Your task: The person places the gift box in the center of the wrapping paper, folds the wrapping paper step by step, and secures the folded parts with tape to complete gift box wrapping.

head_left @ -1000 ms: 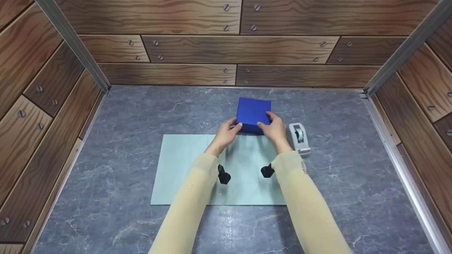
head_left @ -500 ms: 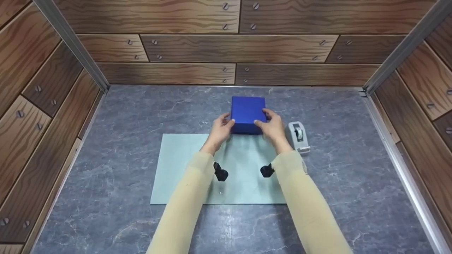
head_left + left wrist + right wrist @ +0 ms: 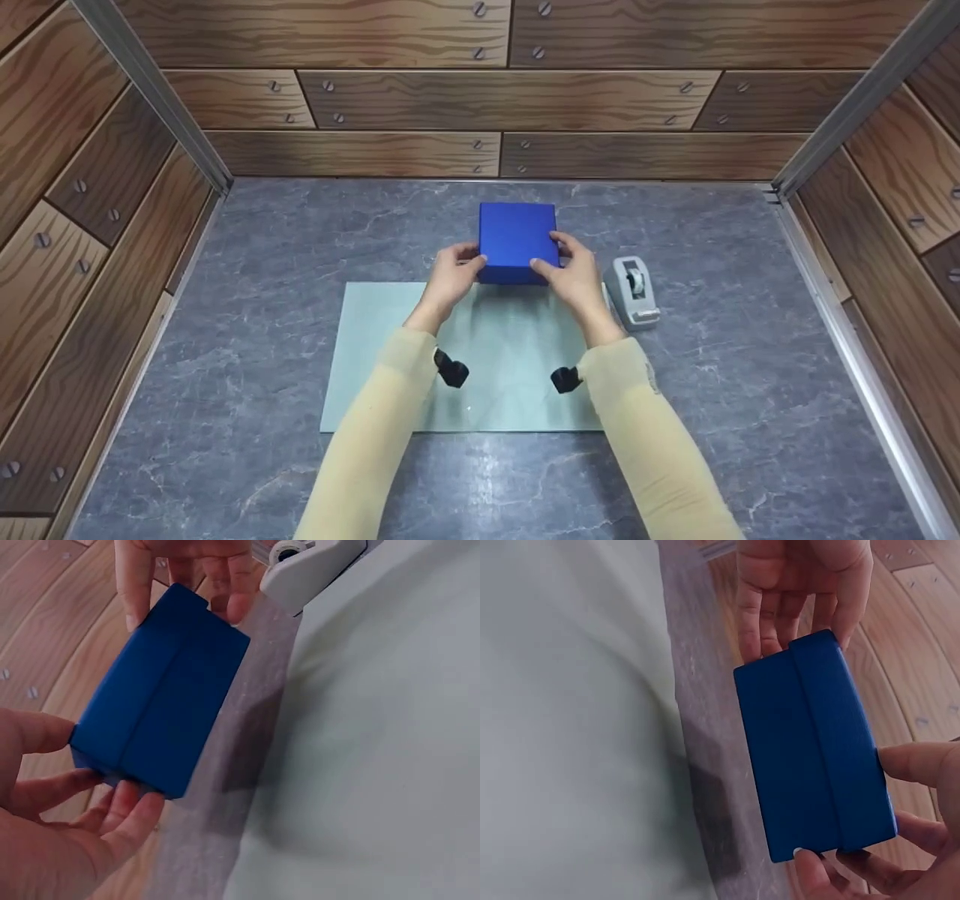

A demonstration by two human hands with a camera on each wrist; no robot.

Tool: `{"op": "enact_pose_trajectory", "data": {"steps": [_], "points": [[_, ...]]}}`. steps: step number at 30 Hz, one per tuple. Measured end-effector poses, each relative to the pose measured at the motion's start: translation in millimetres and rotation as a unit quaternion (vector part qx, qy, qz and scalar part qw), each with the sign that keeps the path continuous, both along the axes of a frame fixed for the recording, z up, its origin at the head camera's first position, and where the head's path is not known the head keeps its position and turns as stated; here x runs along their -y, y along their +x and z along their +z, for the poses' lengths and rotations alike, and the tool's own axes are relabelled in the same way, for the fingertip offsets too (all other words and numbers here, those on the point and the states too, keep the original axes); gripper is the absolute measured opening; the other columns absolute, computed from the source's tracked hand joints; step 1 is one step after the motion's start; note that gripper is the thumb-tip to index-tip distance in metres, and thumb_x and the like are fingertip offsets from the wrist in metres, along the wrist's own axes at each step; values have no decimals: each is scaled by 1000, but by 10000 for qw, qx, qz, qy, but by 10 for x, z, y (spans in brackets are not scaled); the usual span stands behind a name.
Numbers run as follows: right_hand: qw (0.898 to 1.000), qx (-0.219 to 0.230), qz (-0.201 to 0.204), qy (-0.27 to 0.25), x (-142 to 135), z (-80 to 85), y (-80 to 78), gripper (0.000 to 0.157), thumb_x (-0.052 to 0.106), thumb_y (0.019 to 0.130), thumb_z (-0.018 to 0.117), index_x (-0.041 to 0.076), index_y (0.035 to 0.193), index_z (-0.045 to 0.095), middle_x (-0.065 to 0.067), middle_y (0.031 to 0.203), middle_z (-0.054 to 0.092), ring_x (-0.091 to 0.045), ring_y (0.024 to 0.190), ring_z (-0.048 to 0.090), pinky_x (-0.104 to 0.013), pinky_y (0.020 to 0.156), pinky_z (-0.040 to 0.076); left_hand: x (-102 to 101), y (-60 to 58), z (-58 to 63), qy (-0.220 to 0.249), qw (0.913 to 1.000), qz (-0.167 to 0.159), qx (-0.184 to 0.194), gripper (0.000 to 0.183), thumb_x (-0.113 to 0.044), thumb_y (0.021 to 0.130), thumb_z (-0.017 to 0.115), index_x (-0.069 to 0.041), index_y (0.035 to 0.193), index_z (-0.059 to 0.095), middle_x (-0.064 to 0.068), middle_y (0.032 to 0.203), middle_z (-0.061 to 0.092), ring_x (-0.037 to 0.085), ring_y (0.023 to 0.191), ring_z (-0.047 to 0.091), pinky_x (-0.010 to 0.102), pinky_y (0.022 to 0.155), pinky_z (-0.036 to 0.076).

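A blue lidded box (image 3: 517,236) is held between both hands, just beyond the far edge of a pale green sheet (image 3: 390,360). My left hand (image 3: 450,281) grips its left side, thumb at the near top corner and fingers along the side. On the opposite side my right hand (image 3: 576,281) grips it the same way. Both wrist views show the box's front face (image 3: 165,697) with a lid seam running along it. A shadow below the box (image 3: 821,750) falls on the tabletop and the sheet's edge, with the box raised over them.
A grey tape dispenser (image 3: 635,292) stands at the sheet's right edge, close to the right forearm. Wood-pattern panels (image 3: 495,101) wall in the grey marbled tabletop (image 3: 247,315) at the back and sides. Black wrist cameras (image 3: 452,371) hang inside both sleeves.
Both hands have carried the box a little to the left and turned it squarer to the view. The left hand has shifted left with it. The tape dispenser and sheet have stayed put.
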State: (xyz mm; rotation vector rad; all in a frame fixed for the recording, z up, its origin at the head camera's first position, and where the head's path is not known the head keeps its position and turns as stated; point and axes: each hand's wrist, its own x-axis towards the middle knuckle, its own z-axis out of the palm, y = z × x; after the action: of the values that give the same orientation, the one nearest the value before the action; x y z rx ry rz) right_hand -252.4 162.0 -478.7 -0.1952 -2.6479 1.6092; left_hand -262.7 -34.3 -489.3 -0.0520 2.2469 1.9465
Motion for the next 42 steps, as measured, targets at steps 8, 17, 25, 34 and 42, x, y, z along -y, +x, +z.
{"op": "enact_pose_trajectory", "data": {"steps": [8, 17, 25, 34, 42], "points": [[9998, -132, 119, -126, 59, 34, 213, 60, 20, 78, 72, 12, 132, 47, -16, 120, 51, -28, 104, 51, -36, 79, 48, 137, 220, 62, -214, 9994, -216, -192, 34, -14, 91, 55, 1, 122, 53, 10, 114, 56, 17, 98, 57, 25, 78, 49], [9990, -153, 274, -308, 131, -5, 433, 60, 20, 77, 72, 12, 131, 47, -14, 115, 51, -27, 92, 56, -34, 73, 49, 237, 425, 109, -756, 9961, -153, -429, 33, -14, 87, 58, 0, 117, 58, 9, 110, 59, 15, 90, 60, 29, 74, 49], [9989, -183, 306, -291, 199, -117, 606, 58, 20, 76, 74, 12, 128, 49, -13, 111, 53, -26, 87, 57, -34, 74, 49, 314, 621, 48, -931, 9954, -141, -189, 33, -13, 87, 58, -2, 119, 57, 7, 112, 59, 15, 91, 59, 30, 75, 49], [9988, -100, 399, -259, 278, -290, 750, 54, 18, 77, 73, 13, 126, 51, -12, 107, 55, -25, 84, 58, -34, 70, 50, 410, 771, -130, -894, 9959, -114, 9, 33, -12, 86, 58, 0, 117, 57, 10, 111, 59, 18, 92, 58, 31, 75, 49], [9981, 54, 564, -235, 291, -436, 811, 51, 17, 79, 71, 14, 126, 52, -11, 105, 56, -23, 82, 59, -33, 68, 50, 467, 821, -258, -955, 9952, -145, 131, 34, -10, 85, 59, 4, 116, 57, 14, 109, 59, 20, 89, 59, 31, 70, 49]]}}
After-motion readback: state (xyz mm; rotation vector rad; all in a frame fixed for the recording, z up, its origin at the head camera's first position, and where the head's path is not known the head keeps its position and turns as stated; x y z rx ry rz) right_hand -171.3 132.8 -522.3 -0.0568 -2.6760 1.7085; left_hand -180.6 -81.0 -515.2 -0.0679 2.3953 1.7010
